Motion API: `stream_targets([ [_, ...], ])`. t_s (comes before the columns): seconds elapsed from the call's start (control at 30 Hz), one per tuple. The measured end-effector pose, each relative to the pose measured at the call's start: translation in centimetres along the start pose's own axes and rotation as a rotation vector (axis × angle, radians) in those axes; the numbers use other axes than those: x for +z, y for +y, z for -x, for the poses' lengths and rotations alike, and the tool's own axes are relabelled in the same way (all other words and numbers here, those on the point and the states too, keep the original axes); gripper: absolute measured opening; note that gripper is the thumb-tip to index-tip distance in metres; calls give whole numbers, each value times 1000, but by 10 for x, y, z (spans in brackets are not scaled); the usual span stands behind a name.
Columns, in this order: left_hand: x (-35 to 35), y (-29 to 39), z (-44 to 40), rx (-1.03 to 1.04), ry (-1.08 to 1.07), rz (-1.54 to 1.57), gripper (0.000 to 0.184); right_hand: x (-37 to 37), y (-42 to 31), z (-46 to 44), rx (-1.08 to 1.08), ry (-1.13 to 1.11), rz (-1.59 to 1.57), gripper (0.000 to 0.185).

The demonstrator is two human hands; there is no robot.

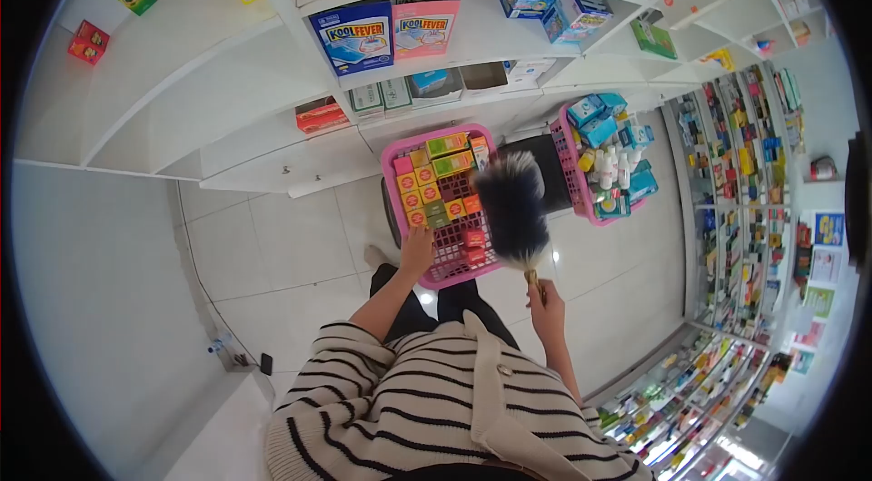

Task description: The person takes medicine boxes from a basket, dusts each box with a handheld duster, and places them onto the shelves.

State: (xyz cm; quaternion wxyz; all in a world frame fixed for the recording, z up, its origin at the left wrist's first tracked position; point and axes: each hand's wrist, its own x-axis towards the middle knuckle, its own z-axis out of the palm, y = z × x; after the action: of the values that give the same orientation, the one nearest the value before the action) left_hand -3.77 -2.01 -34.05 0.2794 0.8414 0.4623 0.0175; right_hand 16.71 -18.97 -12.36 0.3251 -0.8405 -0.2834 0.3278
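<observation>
My right hand (pixel 546 304) is closed around the handle of a feather duster (pixel 514 213). Its dark, fluffy head is tipped with pale grey and hangs over the right side of a pink basket (pixel 392 174). Small yellow boxes (pixel 411 200), green-and-yellow boxes (pixel 449 145) and red boxes (pixel 474 246) lie inside that basket. At its lower left, my left hand (pixel 418 251) reaches over the rim, fingers stretched toward the nearest yellow boxes. Whether the fingertips touch a box is too small to tell.
A second pink basket (pixel 565 152) with blue packs and white bottles stands to the right. White shelves (pixel 490 49) ahead bear KoolFever boxes (pixel 356 37). Crowded shelves (pixel 727 208) line the right side. A cable (pixel 202 272) runs along the tiled floor (pixel 291 254) at left.
</observation>
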Motion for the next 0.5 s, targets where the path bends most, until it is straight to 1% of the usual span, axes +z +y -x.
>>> stream_targets([
  [0.03,17,2,-7,-16,11,14,49,-8,8,-3,3,-27,47,22],
  [0.1,54,5,-19,-39,189,-262,58,-23,31,-12,-13,-72,163,23],
  [0.13,71,5,-25,-60,197,-319,56,-29,39,-17,-27,-82,180,24],
  [0.17,77,8,-30,-79,197,-299,56,-36,41,-24,-33,-94,205,24],
  [0.23,89,10,-33,-71,346,-434,55,-50,44,-35,-19,-161,285,24],
  [0.27,95,11,-32,-103,296,-369,51,-55,44,-41,-18,-173,308,24],
  [0.3,99,12,-30,-119,301,-365,51,-59,45,-46,-28,-184,317,24],
  [0.37,110,11,-29,-120,325,-382,38,-67,46,-57,-101,-210,372,24],
  [0.4,114,8,-29,-125,334,-376,38,-70,47,-62,-110,-208,379,24],
  [0.5,124,6,-23,-111,304,-303,27,-82,50,-71,-151,-244,416,24],
])
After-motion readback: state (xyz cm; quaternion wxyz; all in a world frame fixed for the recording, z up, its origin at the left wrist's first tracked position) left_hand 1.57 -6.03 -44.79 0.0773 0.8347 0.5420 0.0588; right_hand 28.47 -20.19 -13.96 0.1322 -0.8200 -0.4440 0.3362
